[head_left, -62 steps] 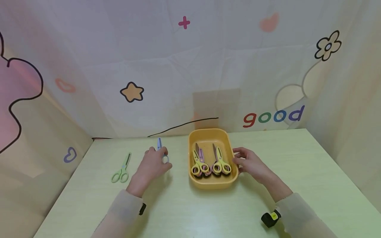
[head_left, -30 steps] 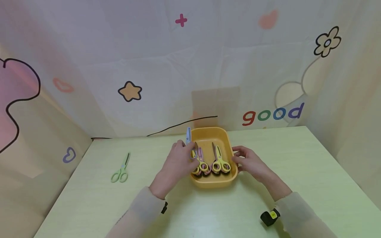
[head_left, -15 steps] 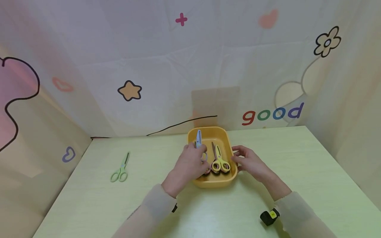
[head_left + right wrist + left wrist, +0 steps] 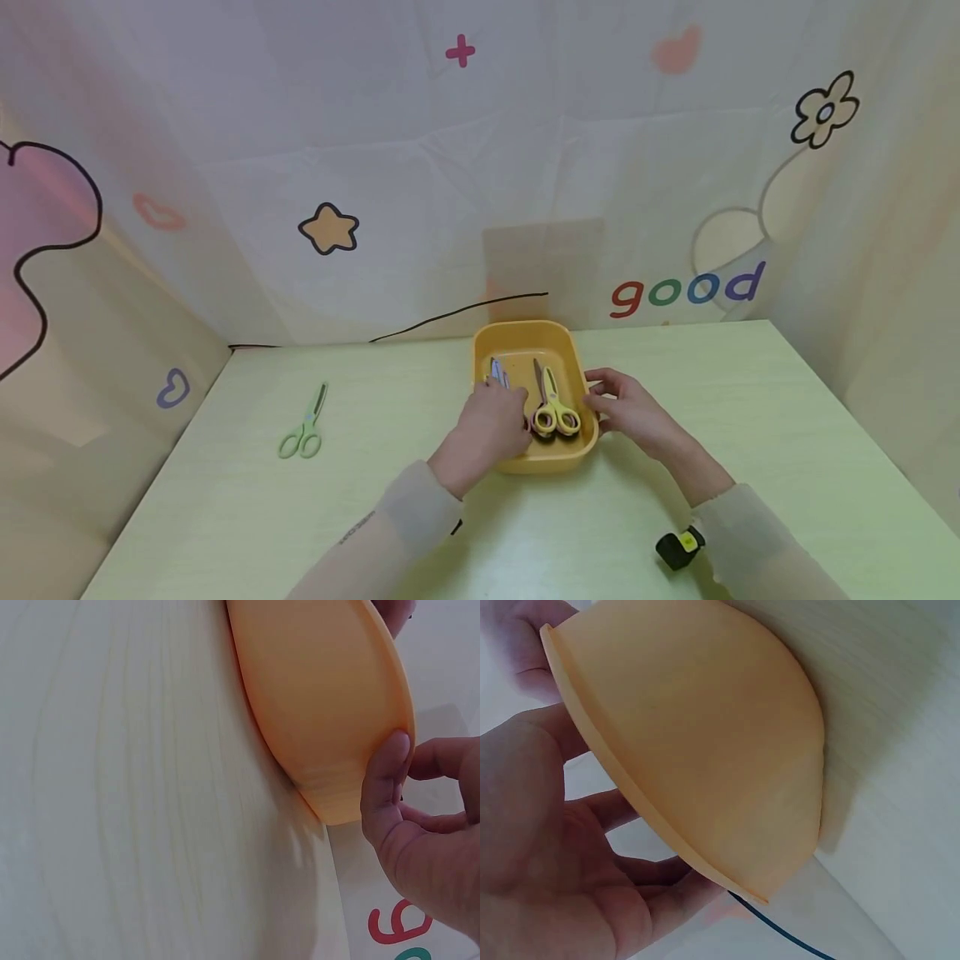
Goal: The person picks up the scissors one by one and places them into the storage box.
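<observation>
My left hand (image 4: 491,421) reaches down into the yellow-orange tray (image 4: 525,329), its fingers bent over the near rim in the left wrist view and their tips hidden by the wall. It grips blue scissors (image 4: 497,371) low at the tray's left side; the blades show past the fingers while the handles are covered. With thumb and fingers, my right hand (image 4: 630,412) pinches the tray's right rim, the thumb (image 4: 386,776) lying on the outer wall. Yellow scissors (image 4: 553,408) lie inside on the right, over a dark-bladed pair. The hand covers most other scissors on the left.
Green scissors (image 4: 306,429) lie on the pale table (image 4: 225,508), well left of the tray. A printed curtain (image 4: 405,183) hangs along the table's back edge. A black device with a yellow label (image 4: 681,546) sits by the right wrist.
My left hand picked the blue scissors off the table, carried them right over the tray's rim and lowered them inside. The right hand stays on the rim; the green scissors have not moved.
</observation>
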### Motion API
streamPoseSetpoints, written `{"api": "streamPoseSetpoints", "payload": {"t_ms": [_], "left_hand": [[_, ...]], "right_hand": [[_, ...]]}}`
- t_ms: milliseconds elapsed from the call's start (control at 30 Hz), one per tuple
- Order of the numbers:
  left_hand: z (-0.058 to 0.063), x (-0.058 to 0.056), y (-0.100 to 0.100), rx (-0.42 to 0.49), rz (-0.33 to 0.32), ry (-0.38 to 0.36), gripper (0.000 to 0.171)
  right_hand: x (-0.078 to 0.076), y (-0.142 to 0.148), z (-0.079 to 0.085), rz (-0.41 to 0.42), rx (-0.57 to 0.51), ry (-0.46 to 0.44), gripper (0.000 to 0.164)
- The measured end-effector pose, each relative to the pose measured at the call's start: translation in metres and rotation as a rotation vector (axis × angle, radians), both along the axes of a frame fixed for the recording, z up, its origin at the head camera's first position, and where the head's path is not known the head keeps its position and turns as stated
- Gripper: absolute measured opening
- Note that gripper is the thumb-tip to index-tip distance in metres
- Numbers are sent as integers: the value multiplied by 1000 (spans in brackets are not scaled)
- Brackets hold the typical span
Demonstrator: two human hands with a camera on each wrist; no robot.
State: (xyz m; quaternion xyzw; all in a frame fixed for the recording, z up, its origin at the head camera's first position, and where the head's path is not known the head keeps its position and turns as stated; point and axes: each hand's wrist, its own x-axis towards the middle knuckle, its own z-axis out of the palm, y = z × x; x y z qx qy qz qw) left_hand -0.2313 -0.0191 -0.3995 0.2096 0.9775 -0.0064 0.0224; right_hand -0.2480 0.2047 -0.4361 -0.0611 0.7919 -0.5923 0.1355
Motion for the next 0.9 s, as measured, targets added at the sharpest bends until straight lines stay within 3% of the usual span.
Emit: {"api": "streamPoseSetpoints", "payload": {"t_ms": [200, 467, 667, 767, 900], "left_hand": [[-2, 0, 1, 1, 22, -13, 34], [-3, 6, -10, 91, -43, 16, 28], [-5, 6, -16, 175, -76, -7, 26], [-6, 4, -21, 226, -120, -8, 24], [-6, 4, -30, 280, -203, 60, 19]], "right_hand": [[0, 0, 0, 7, -5, -3, 49], [1, 0, 0, 2, 0, -6, 50], [0, 0, 0, 6, -4, -8, 50], [0, 0, 0, 8, -4, -7, 50], [1, 0, 0, 9, -5, -8, 50]]}}
